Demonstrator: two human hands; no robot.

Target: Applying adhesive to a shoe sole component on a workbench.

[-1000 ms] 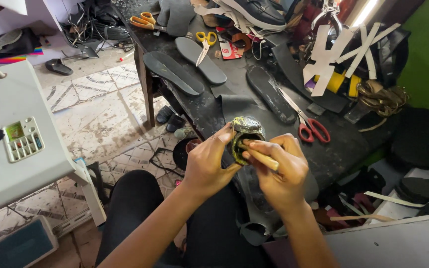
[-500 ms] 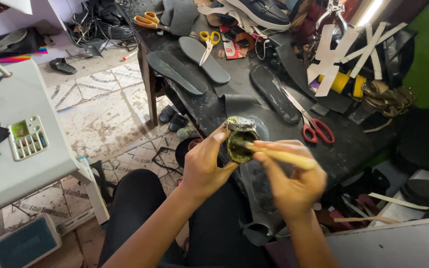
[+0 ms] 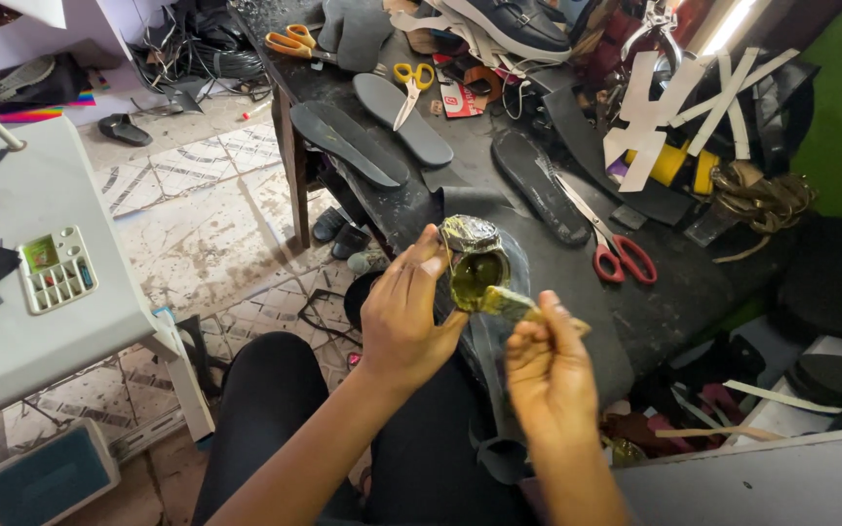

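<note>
Tin (image 3: 473, 265) of yellowish glue held upright in your left hand (image 3: 404, 317), fingers curled round its side, lid bent back, just off bench (image 3: 557, 282) front edge, above your lap. Your right hand (image 3: 546, 375) pinches wooden stick (image 3: 528, 310), tip at tin's mouth. Red-handled scissors (image 3: 608, 244) lie on bench just right of tin; dark soles (image 3: 348, 144) toward far left edge.

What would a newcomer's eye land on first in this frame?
At centre, the left hand holds an open tin of yellowish glue, and the right hand holds a glue-coated stick at its mouth. Beyond them on the dark workbench lie grey shoe soles and red-handled scissors.
</note>
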